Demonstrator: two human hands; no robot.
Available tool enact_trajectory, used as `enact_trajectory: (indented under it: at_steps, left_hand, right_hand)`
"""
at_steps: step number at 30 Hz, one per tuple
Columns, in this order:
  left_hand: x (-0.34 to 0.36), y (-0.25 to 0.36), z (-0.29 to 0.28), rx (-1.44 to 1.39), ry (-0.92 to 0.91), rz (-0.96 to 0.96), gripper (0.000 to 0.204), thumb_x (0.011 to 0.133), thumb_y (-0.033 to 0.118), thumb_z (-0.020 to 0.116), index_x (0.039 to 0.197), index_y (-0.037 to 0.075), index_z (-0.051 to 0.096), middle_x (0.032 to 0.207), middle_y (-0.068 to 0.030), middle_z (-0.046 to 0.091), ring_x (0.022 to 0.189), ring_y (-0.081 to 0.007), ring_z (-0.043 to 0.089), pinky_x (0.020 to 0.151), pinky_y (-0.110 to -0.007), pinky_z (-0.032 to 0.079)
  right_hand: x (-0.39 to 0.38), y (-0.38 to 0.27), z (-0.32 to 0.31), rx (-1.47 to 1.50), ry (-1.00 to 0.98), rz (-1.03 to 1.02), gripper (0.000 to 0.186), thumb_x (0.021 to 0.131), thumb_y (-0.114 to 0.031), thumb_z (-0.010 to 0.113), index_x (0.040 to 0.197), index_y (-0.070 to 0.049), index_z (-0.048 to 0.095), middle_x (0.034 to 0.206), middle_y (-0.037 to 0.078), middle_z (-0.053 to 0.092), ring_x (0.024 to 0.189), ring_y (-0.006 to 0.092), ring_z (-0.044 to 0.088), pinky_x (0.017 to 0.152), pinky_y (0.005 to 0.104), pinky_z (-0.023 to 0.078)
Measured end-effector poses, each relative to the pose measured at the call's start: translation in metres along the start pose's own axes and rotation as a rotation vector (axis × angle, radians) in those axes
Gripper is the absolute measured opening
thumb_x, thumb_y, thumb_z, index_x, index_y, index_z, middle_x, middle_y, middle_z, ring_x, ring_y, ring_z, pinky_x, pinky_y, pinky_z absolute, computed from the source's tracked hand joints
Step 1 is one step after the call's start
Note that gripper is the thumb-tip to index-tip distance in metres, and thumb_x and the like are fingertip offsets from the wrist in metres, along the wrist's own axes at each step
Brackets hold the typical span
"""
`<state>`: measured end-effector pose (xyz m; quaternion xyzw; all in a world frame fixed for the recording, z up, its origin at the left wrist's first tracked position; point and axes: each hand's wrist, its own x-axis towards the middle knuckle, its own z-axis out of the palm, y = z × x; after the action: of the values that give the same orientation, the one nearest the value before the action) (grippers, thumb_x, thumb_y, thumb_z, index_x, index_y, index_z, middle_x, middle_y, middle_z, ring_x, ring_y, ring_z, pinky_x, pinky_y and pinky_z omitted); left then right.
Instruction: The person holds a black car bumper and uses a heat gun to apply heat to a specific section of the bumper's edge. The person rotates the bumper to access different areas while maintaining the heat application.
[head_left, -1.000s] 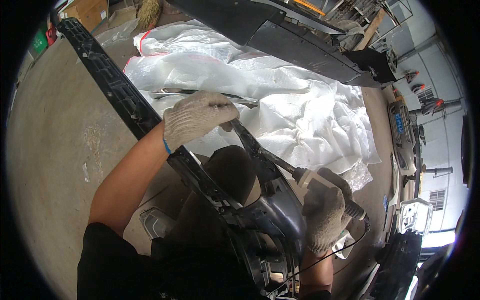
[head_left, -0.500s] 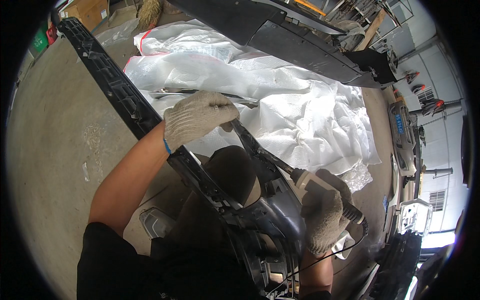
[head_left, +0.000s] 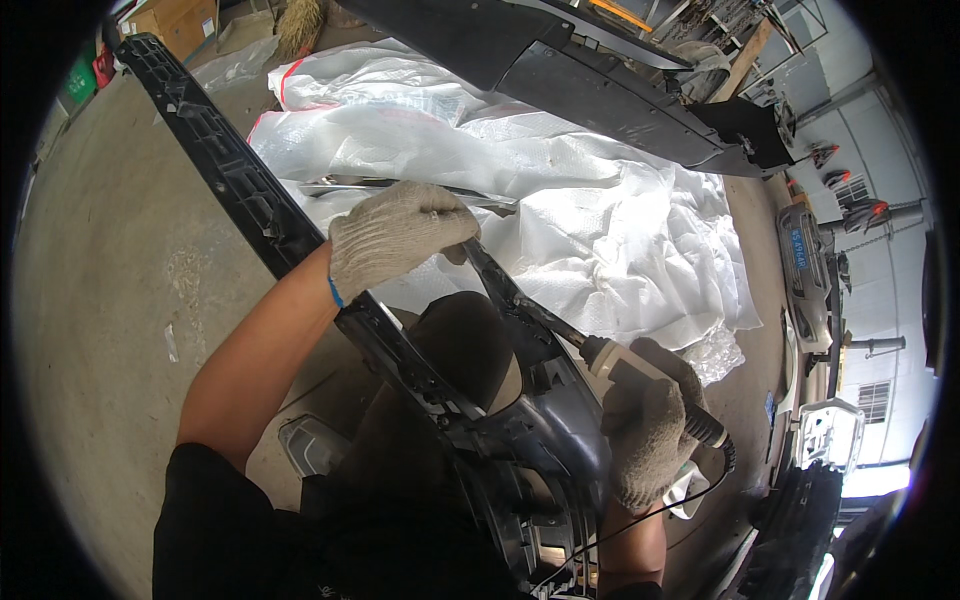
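Head view: my left hand (head_left: 398,234) pinches the black part (head_left: 565,430); my right hand (head_left: 648,435) clasps the tool (head_left: 622,366) beside it. The black part looks light, springy, best held by its rim.

Black plastic bumper (head_left: 556,428), slanted; beige corded tool (head_left: 626,370), angled toward bumper.

Car-parts workshop, by the looks: grey bumper (head_left: 815,305) w/ blue plate (head_left: 799,249), far R of frame; big blk panel (head_left: 610,97), top ctr; corded tool (head_left: 628,368), lower R; concrete flr (head_left: 120,260), L; broom (head_left: 297,28), upper L.
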<state>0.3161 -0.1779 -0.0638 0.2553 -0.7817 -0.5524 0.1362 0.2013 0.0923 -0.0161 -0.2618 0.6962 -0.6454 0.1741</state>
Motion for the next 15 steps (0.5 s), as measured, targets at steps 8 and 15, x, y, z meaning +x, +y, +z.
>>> enact_trajectory:
  at_steps: [8, 15]
  left_hand:
    - [0.0004, 0.0008, -0.002, 0.035, -0.032, -0.039, 0.037, 0.089, 0.033, 0.06, 0.1, 0.0, 0.071, 0.09, -0.011, 0.071, 0.084, -0.0192, 0.066, 0.085, -0.03, 0.049]
    - [0.0, -0.0008, -0.002, 0.047, -0.033, -0.026, 0.036, 0.09, 0.032, 0.059, 0.099, 0.0, 0.071, 0.09, -0.0108, 0.071, 0.084, -0.0191, 0.066, 0.085, -0.031, 0.049]
  right_hand:
    - [0.0012, -0.0011, -0.0008, -0.014, -0.021, 0.003, 0.052, 0.093, -0.039, 0.062, 0.119, 0.006, 0.057, 0.07, 0.008, 0.061, 0.054, 0.009, 0.051, 0.047, 0.0222, 0.038]
    - [-0.0001, -0.003, 0.0, -0.013, -0.032, 0.014, 0.05, 0.092, -0.036, 0.061, 0.12, 0.006, 0.057, 0.071, 0.008, 0.061, 0.056, 0.0094, 0.052, 0.049, 0.022, 0.04]
